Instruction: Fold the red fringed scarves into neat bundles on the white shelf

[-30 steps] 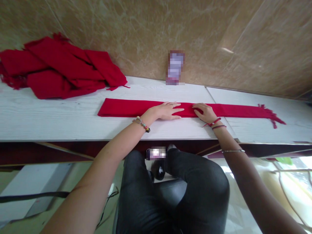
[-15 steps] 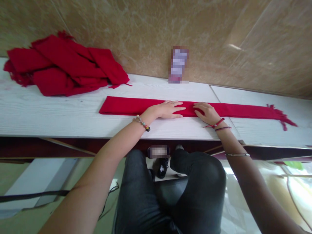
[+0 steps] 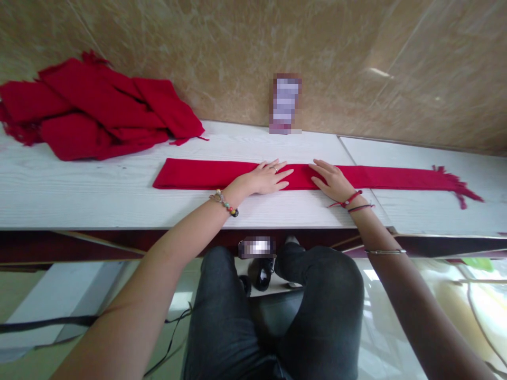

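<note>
A red scarf [image 3: 396,178] lies as a long, narrow folded strip across the white tabletop [image 3: 119,208]. Its left end is a neat straight fold, and a fringe hangs off the right end. My left hand [image 3: 267,178] rests flat on the strip left of its middle, fingers spread, a ring on one finger. Just to the right, my right hand [image 3: 331,178] lies on the same scarf with fingers apart. Neither hand grips the cloth. A gap of bare red fabric shows between the fingertips of both hands.
A crumpled heap of red fringed cloth [image 3: 106,111] sits at the back left against the brown marbled wall [image 3: 222,58]. A blurred upright object [image 3: 285,103] leans at the wall. Below the table edge are my legs [image 3: 320,306].
My left hand has shifted slightly left along the scarf, its fingers more spread. The right hand's fingers have opened a little. The view has moved slightly.
</note>
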